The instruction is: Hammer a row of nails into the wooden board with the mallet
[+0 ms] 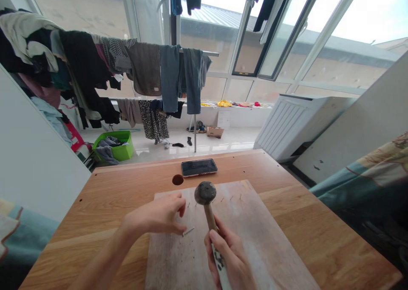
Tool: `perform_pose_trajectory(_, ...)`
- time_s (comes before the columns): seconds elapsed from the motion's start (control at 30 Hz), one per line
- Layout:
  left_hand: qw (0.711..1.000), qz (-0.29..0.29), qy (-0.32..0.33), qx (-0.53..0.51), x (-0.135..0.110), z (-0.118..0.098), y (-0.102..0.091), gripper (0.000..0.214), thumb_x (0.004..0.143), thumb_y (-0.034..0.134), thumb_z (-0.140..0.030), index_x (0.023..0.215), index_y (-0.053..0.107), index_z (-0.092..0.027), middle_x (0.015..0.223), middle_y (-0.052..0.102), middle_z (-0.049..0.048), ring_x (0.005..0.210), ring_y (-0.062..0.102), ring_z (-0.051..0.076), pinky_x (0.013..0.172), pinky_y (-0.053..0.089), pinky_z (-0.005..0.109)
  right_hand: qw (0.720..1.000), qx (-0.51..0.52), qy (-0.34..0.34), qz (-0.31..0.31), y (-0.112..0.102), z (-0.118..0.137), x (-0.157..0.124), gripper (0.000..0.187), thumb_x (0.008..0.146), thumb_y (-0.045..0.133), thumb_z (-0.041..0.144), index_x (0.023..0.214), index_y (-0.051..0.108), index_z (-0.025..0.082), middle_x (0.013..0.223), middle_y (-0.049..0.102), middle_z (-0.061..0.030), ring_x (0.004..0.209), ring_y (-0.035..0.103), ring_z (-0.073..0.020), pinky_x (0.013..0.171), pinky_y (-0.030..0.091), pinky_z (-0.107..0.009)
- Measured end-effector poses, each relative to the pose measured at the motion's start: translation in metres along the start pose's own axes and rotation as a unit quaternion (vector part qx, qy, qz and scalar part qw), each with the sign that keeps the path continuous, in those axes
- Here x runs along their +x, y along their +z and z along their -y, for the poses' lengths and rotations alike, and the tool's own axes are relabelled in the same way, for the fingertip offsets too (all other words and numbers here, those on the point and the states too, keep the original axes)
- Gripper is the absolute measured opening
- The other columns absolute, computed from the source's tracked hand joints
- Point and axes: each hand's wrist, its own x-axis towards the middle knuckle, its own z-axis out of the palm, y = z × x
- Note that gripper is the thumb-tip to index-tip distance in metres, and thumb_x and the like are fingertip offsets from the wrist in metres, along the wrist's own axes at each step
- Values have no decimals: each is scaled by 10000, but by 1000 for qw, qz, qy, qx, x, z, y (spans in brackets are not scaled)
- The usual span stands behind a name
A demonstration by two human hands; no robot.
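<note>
My right hand [228, 249] is wrapped round the handle of a mallet [205, 193] with a dark round head, which is raised above a pale wooden board [264, 243]. My left hand [162, 215] is over the board's left side, its thumb and curled fingers apart. Right by the thumb tip is a nail [188, 231], slanted; whether the thumb touches it I cannot tell. Several thin nails [231, 197] stand in a row along the board's far part, some hidden behind the mallet head. Small dark holes [194, 251] mark the board nearer to me.
The board lies on a wooden table [105, 200]. Beyond it are a phone [199, 167] and a round hole [177, 180] in the tabletop. Farther off stand a clothes rack with hanging trousers [168, 77], a green basket [123, 147] and a white ribbed cabinet [287, 120].
</note>
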Motion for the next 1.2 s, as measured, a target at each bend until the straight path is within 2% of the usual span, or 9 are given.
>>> perform_pose_trajectory(0.13,998,40,16,39,0,-18,13,121,646,664,-241,673,549,-213,819,586,7,658,526,169,558,350,287,999,-3,1,-40,-2,-1,1,663,815,729,587,1294,549,167,689,605,57,301,465,-39,255,375,-135)
perform_pose_trajectory(0.3,998,49,13,36,2,-24,18,119,618,617,-147,603,516,-209,749,587,8,590,487,156,527,333,287,998,-6,6,-58,-3,-2,1,698,793,736,611,1290,538,163,676,592,64,308,469,-40,254,371,-129)
perform_pose_trajectory(0.4,998,39,-7,56,-1,-18,8,140,601,584,-105,577,487,-203,713,571,10,569,469,151,513,311,290,999,-4,5,-51,-3,-1,0,712,803,734,594,1327,520,163,681,593,64,304,464,-37,254,373,-130)
perform_pose_trajectory(0.57,996,-47,-28,76,-5,12,-10,95,633,566,-120,616,510,-195,837,579,24,629,500,150,538,307,287,999,1,-2,-35,-2,1,0,680,829,722,561,1344,530,162,676,593,60,298,464,-39,249,361,-131)
perform_pose_trajectory(0.67,996,-51,-50,60,-7,23,-16,70,678,554,-148,661,512,-202,736,577,1,586,487,144,524,282,279,999,8,6,-41,-3,-1,1,692,807,742,568,1326,544,155,680,599,57,303,473,-43,248,367,-134)
perform_pose_trajectory(0.73,997,-44,-54,39,-8,23,-18,60,700,548,-153,730,546,-206,672,573,-17,558,487,144,517,271,273,999,9,11,-44,-3,-1,1,686,808,741,567,1320,548,154,682,603,55,305,475,-44,252,376,-138)
perform_pose_trajectory(0.83,998,-48,-42,14,-7,17,-18,138,718,542,-147,824,603,-211,694,597,-20,574,513,144,521,282,257,999,5,8,-38,-3,-2,1,659,830,728,547,1328,543,158,682,607,53,305,470,-41,251,362,-131)
perform_pose_trajectory(1.07,999,-47,-18,7,-2,15,-10,118,718,553,-153,754,655,-199,719,648,15,602,540,153,546,305,255,999,7,27,-39,-5,1,4,700,799,742,581,1319,546,156,695,623,44,307,477,-46,246,375,-137)
perform_pose_trajectory(1.2,998,-60,6,24,1,13,-6,115,708,530,-123,694,620,-194,698,645,13,604,535,152,556,311,264,999,14,24,-32,-6,1,5,737,797,742,589,1355,522,160,690,618,50,300,472,-46,248,378,-138)
